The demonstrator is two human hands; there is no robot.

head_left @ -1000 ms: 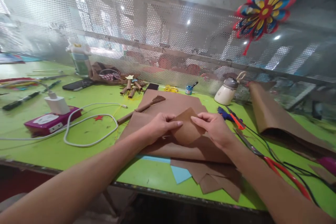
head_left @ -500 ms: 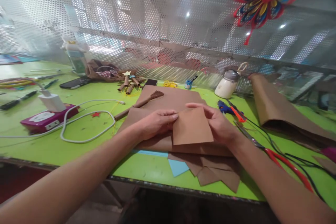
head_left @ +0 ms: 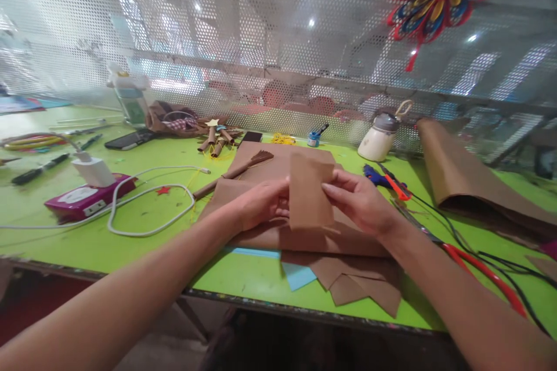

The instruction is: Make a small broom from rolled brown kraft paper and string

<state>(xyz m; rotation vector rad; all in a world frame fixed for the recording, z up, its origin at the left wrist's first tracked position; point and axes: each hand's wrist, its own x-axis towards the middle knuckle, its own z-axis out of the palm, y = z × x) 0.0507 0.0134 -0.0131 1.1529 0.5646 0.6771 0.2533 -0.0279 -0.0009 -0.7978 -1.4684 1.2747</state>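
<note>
A small piece of brown paper (head_left: 311, 194) is held up between my hands, above larger brown paper sheets (head_left: 261, 235) on the table. My right hand (head_left: 363, 200) pinches its right edge between thumb and fingers. At the left edge is my left hand (head_left: 265, 203), closed on the paper, its fingertips partly hidden behind it. Behind my left hand, a rolled brown paper stick with a fringed end (head_left: 235, 173) rests on the sheets. Cut brown paper pieces (head_left: 361, 287) and a light blue paper (head_left: 299, 275) stick out at the table's front edge.
Scissors with red handles (head_left: 487, 275), a blue glue gun (head_left: 378, 177) and black cables are on the right, near a large folded brown paper (head_left: 461, 174). Left are a purple power strip (head_left: 89, 200) with a white cable (head_left: 152, 229) and a phone (head_left: 130, 138). A perforated metal screen (head_left: 243, 40) stands behind.
The small brown paper has been turned and raised; it now looks narrower and taller. My right thumb has come round to its front. The view has shifted slightly.
</note>
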